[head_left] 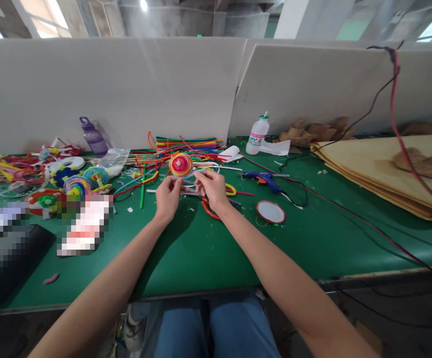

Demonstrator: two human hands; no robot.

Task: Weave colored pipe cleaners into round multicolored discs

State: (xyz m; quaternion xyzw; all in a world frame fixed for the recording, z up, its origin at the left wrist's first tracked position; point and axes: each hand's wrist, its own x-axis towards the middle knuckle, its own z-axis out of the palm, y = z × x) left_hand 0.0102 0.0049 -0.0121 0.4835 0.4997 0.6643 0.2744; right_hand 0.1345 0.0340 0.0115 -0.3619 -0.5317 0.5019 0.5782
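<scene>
Jeans-clad knees (pixel 216 323) sit closest, under the near edge of the green table (pixel 208 248), with both my bare forearms stretching forward over it. My left hand (pixel 168 198) and right hand (pixel 210 188) meet just below the spiral disc (pixel 180 164), a round coil in pink, red and yellow. Left fingers (pixel 176 183) are pinched narrow on what looks like the thin stem under the disc; right fingers (pixel 200 178) are pinched narrow too, on a thin strand beside it, though the exact contact is too small to tell. Disc is raised just above both hands, facing me. Behind the disc lies a bundle of coloured pipe cleaners (pixel 186 144), with loose ones scattered around it on the table. Right of the disc rests a blue glue gun (pixel 262 179), its black cord trailing off to the right. Near-right of the disc lies a round red-rimmed lid (pixel 270 212), flat on the table. A red loop (pixel 210 209) lies just under my right wrist. Far right of the disc stands a white bottle (pixel 257 135) against the white partition (pixel 126 89). Left of the disc sit finished spiral pieces (pixel 76 185), and a purple bottle (pixel 93 135) stands behind them. Tan sheets (pixel 383 174) are stacked well right of the disc.
</scene>
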